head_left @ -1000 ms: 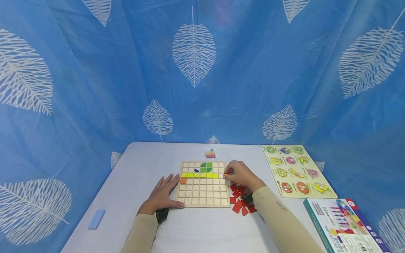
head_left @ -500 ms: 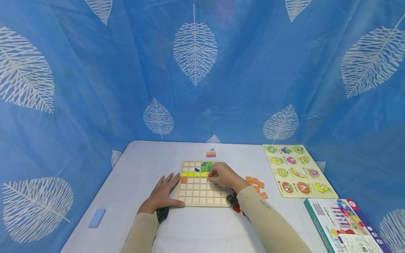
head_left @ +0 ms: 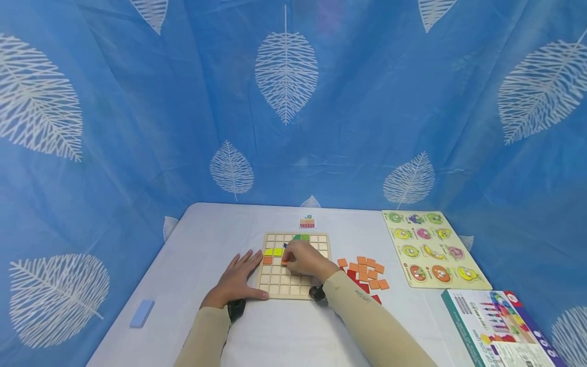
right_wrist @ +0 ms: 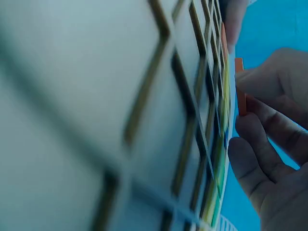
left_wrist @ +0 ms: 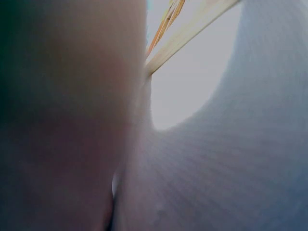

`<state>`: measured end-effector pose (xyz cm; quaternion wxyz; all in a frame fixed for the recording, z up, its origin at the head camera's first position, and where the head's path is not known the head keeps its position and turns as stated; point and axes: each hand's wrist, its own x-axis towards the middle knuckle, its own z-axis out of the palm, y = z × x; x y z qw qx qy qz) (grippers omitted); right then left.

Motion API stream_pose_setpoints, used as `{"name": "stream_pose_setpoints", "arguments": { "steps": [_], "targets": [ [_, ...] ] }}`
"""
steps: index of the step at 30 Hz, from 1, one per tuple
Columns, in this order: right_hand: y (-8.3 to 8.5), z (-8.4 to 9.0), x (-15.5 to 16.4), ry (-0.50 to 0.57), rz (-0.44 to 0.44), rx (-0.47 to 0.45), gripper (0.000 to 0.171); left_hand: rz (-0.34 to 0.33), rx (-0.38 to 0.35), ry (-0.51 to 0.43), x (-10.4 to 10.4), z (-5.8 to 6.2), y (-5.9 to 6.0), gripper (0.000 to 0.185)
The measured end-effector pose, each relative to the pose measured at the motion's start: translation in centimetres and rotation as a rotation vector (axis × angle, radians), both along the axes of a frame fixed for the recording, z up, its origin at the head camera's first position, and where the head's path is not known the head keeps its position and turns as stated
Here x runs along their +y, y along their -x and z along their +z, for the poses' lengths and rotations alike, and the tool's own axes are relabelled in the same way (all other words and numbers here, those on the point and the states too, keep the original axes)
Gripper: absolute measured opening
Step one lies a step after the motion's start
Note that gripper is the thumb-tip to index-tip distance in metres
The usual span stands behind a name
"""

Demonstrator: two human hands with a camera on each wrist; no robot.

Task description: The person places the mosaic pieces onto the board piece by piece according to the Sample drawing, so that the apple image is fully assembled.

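Blue leaf-print curtain all round, white table, wooden grid board (head_left: 275,285) in the middle.

Your right hand (head_left: 303,259) is pinching an orange square tile (right_wrist: 240,86) between thumb and fingertips, right over the board's third row, near the orange tile (head_left: 267,260) already seated at the left edge. Your left hand (head_left: 236,281) lies flat with fingers spread, bracing the board's near-left corner (good, keep it there). I'd bring the tile down level, square to the cell walls, then press it in. Spare orange tiles (head_left: 367,267) sit just right of the board.
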<state>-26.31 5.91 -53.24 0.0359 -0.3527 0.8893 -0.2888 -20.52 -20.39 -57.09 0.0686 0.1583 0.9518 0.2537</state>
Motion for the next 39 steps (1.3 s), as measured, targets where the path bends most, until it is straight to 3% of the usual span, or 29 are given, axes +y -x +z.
{"name": "stream_pose_setpoints", "arguments": {
  "steps": [10, 23, 39],
  "targets": [
    [0.0, -0.4, -2.7, -0.032, -0.078, -0.037, 0.011, -0.021, 0.019, -0.018, 0.1, 0.2, -0.1, 0.131],
    [-0.3, -0.5, -3.4, -0.048, -0.145, -0.024, 0.010, -0.024, 0.037, 0.014, -0.2, -0.3, 0.2, 0.132],
    [-1.0, -0.4, -2.1, 0.045, -0.122, -0.063, 0.014, -0.017, 0.026, -0.007, 0.0, 0.1, -0.1, 0.130]
  ]
}}
